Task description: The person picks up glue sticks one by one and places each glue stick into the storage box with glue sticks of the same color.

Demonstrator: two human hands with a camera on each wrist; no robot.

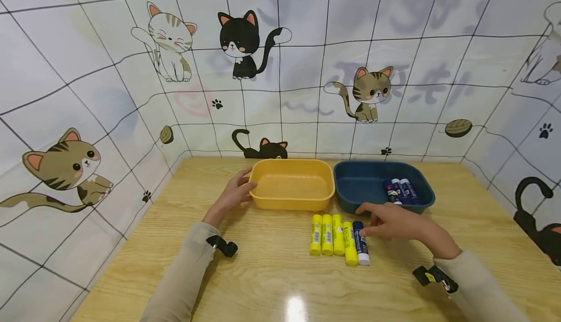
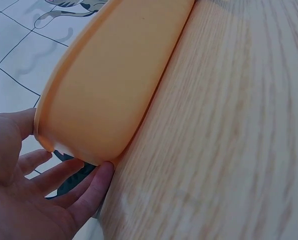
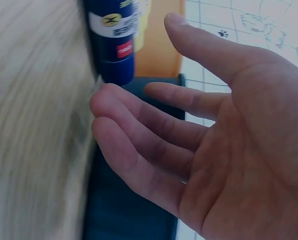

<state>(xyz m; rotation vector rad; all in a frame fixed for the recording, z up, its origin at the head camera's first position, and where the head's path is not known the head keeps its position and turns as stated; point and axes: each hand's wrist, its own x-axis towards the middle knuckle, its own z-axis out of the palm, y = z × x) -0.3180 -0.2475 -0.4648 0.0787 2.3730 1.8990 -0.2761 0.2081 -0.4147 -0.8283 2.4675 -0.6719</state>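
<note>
My left hand [image 1: 234,193] is at the left end of a yellow plastic bin [image 1: 291,205], thumb over its rim and fingers against the end wall; the left wrist view shows this grip close up. My right hand [image 1: 394,222] hovers in front of a blue bin [image 1: 350,200], fingers slightly bent and apart from the thumb. Between them is no object. Nearest to it is a dark blue glue stick [image 1: 361,244] with a white end, whose blue end lies close to the fingertips in the right wrist view. Several yellow glue sticks [image 1: 326,234] lie beside it in a row.
Several dark blue glue sticks [image 1: 403,191] lie in the right part of the blue bin. Both bins stand side by side at the back of the wooden table [image 1: 263,273], before a cat-patterned cloth [image 1: 302,68] that encloses the sides too.
</note>
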